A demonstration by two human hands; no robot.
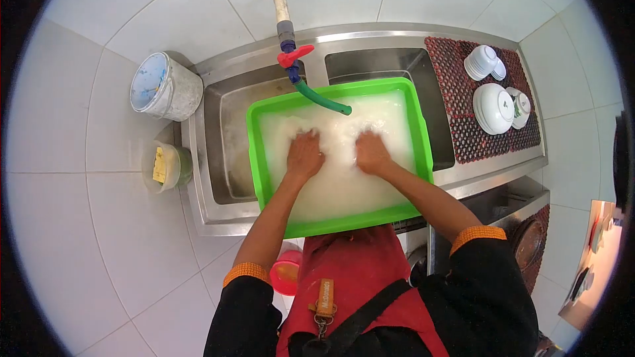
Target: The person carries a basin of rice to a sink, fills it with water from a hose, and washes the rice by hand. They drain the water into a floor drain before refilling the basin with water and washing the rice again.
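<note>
A large green tub point(255, 165) full of cloudy whitish water rests across the double steel sink. Both hands are partly under the water. My left hand point(305, 155) is in the left half of the tub, its fingertips hidden by the water. My right hand point(373, 152) is to the right of it, a gap between the two, its fingers also sunk in the cloudy water. What either hand touches below the surface cannot be seen. A green hose point(322, 98) hangs over the tub from a pipe with a red valve handle point(295, 56).
White bowls point(493, 109) and cups point(481, 62) lie on a dark red mat point(461, 129) at the right. A white bucket point(183, 94) and a container with a yellow sponge point(160, 166) stand left of the sink. A red bucket point(286, 274) is below.
</note>
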